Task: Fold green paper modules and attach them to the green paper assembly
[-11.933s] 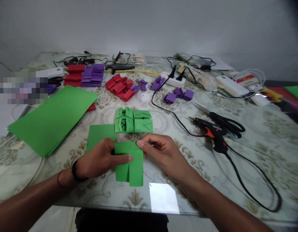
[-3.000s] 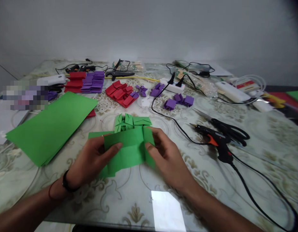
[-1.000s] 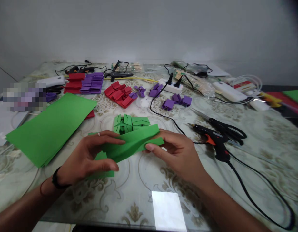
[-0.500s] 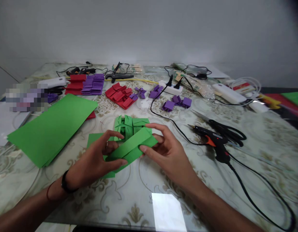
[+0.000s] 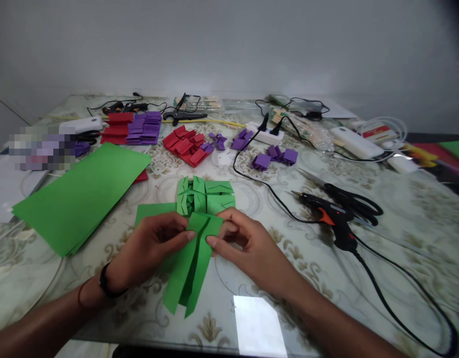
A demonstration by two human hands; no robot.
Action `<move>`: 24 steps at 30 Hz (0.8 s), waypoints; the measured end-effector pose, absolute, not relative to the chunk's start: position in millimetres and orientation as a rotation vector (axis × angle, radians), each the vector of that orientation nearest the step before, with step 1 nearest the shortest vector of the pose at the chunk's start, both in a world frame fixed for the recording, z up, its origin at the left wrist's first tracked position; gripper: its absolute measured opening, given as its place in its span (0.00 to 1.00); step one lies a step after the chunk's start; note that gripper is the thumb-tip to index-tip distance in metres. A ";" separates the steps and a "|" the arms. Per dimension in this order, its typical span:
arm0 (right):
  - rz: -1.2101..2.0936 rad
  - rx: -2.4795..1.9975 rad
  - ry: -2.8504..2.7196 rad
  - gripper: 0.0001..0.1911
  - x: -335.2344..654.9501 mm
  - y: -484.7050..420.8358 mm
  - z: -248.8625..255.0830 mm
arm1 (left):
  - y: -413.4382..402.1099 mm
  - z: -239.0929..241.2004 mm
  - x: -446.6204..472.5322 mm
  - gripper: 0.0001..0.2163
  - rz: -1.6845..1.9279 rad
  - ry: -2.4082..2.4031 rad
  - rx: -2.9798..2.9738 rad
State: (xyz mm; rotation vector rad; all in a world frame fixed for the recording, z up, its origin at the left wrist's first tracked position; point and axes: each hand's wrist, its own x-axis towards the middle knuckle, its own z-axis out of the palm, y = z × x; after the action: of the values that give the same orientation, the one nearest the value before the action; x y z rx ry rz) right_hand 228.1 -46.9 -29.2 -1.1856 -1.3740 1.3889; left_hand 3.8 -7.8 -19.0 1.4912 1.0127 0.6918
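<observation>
A strip of green paper (image 5: 194, 261), its two long sides folded in toward the middle, is held between both hands at its far end. My left hand (image 5: 158, 243) pinches the left edge with the thumb on top. On the right edge, my right hand (image 5: 248, 243) pinches the same paper with thumb and fingers. The near end hangs slightly open, its two flaps apart. Just beyond the fingers lie folded green paper pieces (image 5: 205, 191) set close together. Part of a flat green sheet (image 5: 153, 210) shows behind my left hand.
At left lies a stack of green paper (image 5: 88, 194). Behind are red folded pieces (image 5: 187, 145) and purple folded pieces (image 5: 261, 161). To the right, a glue gun (image 5: 326, 211) with its cable lies by black-handled scissors (image 5: 350, 199). A power strip (image 5: 267, 133) stands farther back.
The green paper has turned from a slanted, sideways position to lengthwise, pointing toward me. Both hands have shifted their grip to its far end, and its middle fold now faces up.
</observation>
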 end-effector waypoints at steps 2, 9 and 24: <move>1.462 -1.135 -1.291 0.14 226.2 -47.2 -31.5 | -9.5 -20.7 5.0 0.11 0.729 0.990 1.411; 1.437 -1.029 -1.189 0.07 223.2 -50.3 -31.5 | -13.2 -23.7 2.9 0.06 0.785 0.830 1.344; 1.142 -1.206 -1.353 0.07 223.7 -49.5 -27.5 | -9.7 -18.2 5.0 0.15 0.630 0.958 1.364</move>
State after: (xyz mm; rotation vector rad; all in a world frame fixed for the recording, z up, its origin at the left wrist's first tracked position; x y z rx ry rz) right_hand 223.7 -49.5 -27.5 -1.2064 -1.3526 1.1420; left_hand 5.0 -9.7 -18.2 1.3642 0.9578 0.6305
